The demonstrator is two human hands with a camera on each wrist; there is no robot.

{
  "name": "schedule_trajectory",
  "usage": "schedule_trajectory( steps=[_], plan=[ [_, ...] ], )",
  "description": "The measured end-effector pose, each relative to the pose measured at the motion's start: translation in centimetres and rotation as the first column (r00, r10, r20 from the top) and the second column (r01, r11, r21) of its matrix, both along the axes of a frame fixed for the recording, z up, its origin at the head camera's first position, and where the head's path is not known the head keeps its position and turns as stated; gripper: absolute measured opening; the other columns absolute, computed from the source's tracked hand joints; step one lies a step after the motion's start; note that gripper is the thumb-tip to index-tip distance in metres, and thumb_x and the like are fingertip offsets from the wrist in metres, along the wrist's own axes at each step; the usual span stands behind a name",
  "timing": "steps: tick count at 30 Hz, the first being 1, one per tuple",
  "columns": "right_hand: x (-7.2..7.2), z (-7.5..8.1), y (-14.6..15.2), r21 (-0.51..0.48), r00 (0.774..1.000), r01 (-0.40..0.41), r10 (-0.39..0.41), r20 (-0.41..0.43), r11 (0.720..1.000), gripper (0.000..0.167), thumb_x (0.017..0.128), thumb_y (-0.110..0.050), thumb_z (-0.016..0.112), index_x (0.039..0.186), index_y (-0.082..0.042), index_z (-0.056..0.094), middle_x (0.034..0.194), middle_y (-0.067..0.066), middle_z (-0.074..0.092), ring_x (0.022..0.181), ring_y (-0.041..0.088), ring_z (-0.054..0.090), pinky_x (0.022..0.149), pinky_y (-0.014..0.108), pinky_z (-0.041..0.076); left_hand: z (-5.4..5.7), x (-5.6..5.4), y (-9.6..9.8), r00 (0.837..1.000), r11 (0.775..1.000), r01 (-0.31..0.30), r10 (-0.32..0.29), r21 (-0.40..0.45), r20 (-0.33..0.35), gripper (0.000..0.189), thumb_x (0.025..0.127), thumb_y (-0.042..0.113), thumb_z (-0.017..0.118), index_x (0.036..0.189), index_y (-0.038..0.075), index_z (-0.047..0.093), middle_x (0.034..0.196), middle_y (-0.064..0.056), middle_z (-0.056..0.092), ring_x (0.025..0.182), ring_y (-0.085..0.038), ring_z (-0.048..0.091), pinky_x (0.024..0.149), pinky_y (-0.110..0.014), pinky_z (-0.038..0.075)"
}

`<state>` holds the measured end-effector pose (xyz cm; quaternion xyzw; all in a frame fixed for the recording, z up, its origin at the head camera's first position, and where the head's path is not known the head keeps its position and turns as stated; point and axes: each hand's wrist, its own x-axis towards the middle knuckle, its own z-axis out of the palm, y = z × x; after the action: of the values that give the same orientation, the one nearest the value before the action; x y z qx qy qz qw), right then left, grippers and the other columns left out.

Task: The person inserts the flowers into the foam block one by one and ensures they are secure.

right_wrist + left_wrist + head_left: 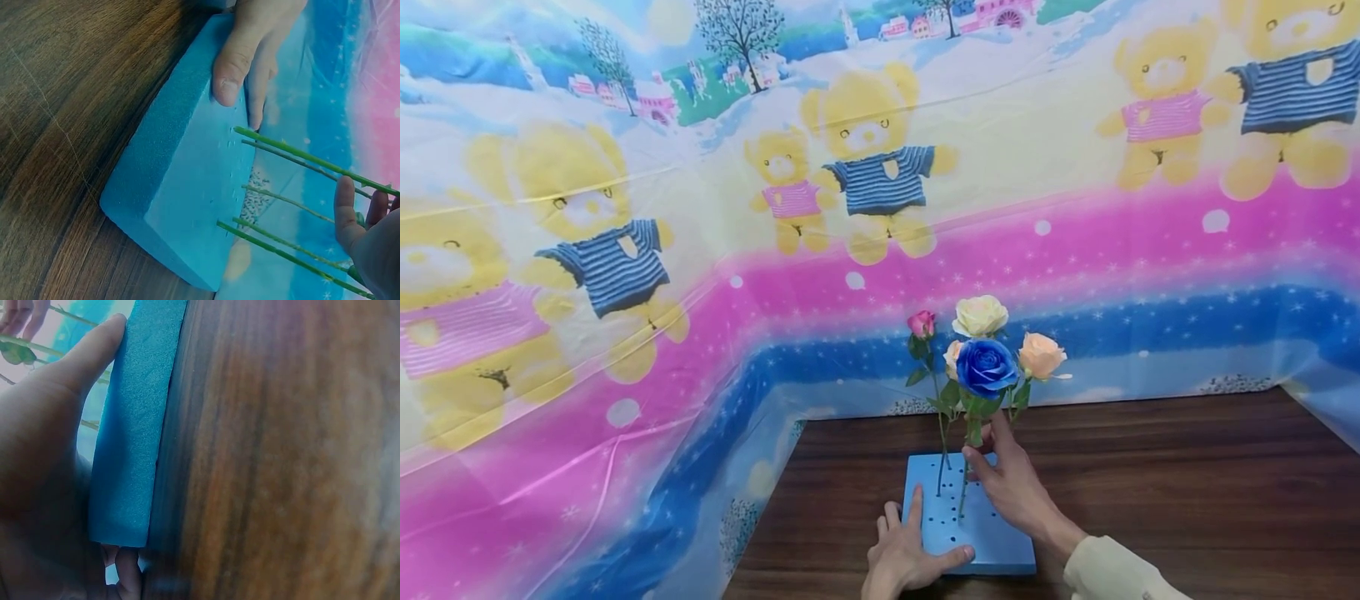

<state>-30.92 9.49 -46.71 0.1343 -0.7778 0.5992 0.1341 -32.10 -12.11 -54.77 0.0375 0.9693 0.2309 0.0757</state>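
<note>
A light blue foam block [992, 546] with rows of small holes lies on the table. My left hand [904, 557] rests on its front left corner, thumb and forefinger spread over the top. My right hand [1011, 483] pinches the green stem of a blue rose [987, 367] just under the bloom. The stem's lower end [240, 130] meets the top of the block, as the right wrist view shows. Around it stand a cream rose [980, 315], a peach rose [1042, 357] and a small pink rose [921, 323]. Another peach bloom is partly hidden behind the blue one.
The dark wooden table [1150, 492] extends to both sides of the block. Behind and to the left hangs a printed cloth [1000, 208] with teddy bears, close to the table's back edge. Several stems [281, 199] rise side by side from the block.
</note>
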Motion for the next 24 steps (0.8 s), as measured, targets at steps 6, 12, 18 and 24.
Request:
schedule_trajectory(
  steps=[6, 12, 18, 24],
  plan=[
    [-0.34, -0.34, -0.4, 0.008, 1.0, -0.004, 0.004, 0.001, 1.0, 0.063, 0.116, -0.009, 0.062, 0.165, -0.038, 0.034, 0.113, 0.008, 0.063, 0.107, 0.024, 0.07, 0.086, 0.041, 0.067, 0.03, 0.14, -0.03, 1.0, 1.0, 0.0, 0.0, 0.004, 0.002, 0.133, 0.077, 0.09, 0.08, 0.179, 0.023, 0.027, 0.164, -0.035, 0.038, 0.142, -0.056, 0.047, 0.081, -0.075, 0.052],
    [-0.52, -0.57, -0.62, 0.011, 1.0, 0.004, -0.004, -0.015, 1.0, 0.065, 0.115, -0.007, 0.062, 0.165, -0.037, 0.033, 0.111, 0.007, 0.063, 0.107, 0.026, 0.069, 0.085, 0.04, 0.067, 0.11, 0.17, 0.02, 1.0, 1.0, -0.007, 0.007, -0.009, -0.008, 0.133, 0.077, 0.09, 0.08, 0.179, 0.024, 0.028, 0.162, -0.033, 0.04, 0.138, -0.052, 0.049, 0.08, -0.072, 0.053],
    [-0.68, -0.72, -0.81, 0.024, 1.0, 0.006, -0.005, -0.024, 1.0, 0.063, 0.115, -0.005, 0.062, 0.164, -0.033, 0.035, 0.109, 0.007, 0.063, 0.103, 0.028, 0.071, 0.082, 0.035, 0.066, 0.06, 0.18, 0.13, 1.0, 1.0, -0.008, 0.008, -0.01, -0.005, 0.132, 0.077, 0.09, 0.081, 0.179, 0.024, 0.028, 0.166, -0.034, 0.037, 0.142, -0.053, 0.048, 0.082, -0.073, 0.053],
    [-0.83, -0.68, -1.07, 0.047, 1.0, 0.007, -0.006, -0.015, 0.999, 0.059, 0.115, -0.007, 0.063, 0.162, -0.029, 0.037, 0.109, 0.008, 0.059, 0.098, 0.024, 0.075, 0.079, 0.032, 0.065, 0.18, 0.22, 0.09, 1.0, 1.0, -0.001, 0.001, -0.007, -0.012, 0.132, 0.077, 0.089, 0.081, 0.179, 0.025, 0.027, 0.165, -0.033, 0.038, 0.137, -0.051, 0.049, 0.078, -0.071, 0.054]
  ],
)
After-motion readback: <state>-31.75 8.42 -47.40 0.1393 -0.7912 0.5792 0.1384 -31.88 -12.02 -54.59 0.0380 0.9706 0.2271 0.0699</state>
